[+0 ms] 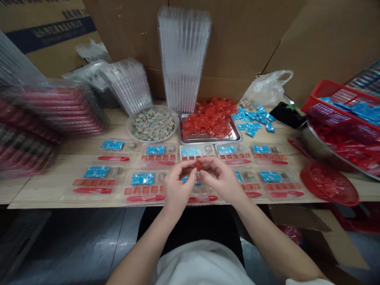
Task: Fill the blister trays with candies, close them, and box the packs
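My left hand [179, 184] and my right hand [222, 180] meet over the front middle of the table. Between their fingertips they pinch a small red piece [198, 164], too small to make out fully. Under and around them lie two rows of clear plastic trays [71, 189]. Most show a blue packet [143, 179], a strip of red squares [94, 182] and a red pen-shaped item [92, 190]. Behind the hands, a metal tray [212, 140] bears a heap of crinkled red pieces [209, 120]. My hands partly cover the trays beneath.
A round tub [130, 126] holds many small wrapped squares. Tall stacks of clear trays [184, 59] stand behind it. Loose blue packets [257, 117] lie right of the metal tray. At right are a red basket [322, 95], a large metal bowl [320, 148] and a red colander [350, 194]. Filled trays [63, 109] are stacked left.
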{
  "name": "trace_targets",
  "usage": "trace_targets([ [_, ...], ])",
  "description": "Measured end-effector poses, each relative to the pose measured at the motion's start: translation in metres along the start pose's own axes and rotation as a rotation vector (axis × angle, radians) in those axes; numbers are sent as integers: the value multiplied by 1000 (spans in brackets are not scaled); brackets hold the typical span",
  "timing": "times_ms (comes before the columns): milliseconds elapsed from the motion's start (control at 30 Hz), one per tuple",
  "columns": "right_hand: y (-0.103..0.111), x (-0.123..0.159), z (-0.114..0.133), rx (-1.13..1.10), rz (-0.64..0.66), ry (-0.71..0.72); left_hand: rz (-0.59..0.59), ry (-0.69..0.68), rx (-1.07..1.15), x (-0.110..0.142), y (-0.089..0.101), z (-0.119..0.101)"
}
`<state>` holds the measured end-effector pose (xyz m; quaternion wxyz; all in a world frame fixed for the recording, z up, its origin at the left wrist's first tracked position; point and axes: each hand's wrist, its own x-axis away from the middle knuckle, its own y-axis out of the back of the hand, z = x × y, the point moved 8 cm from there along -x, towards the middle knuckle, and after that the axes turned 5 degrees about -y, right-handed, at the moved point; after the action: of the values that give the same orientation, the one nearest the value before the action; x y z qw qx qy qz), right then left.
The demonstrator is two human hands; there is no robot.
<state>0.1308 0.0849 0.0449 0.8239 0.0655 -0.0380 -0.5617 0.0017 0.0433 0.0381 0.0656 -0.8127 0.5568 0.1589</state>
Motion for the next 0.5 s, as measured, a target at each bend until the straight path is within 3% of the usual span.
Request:
trace_targets([
  [100,0,4,3,90,-41,29,-8,-143,-163,4,3,-12],
  [300,4,5,0,134,-117,10,0,-197,-193,8,3,-16],
  [500,6,10,8,201,-165,36,-58,-381,-378,6,4,-34],
])
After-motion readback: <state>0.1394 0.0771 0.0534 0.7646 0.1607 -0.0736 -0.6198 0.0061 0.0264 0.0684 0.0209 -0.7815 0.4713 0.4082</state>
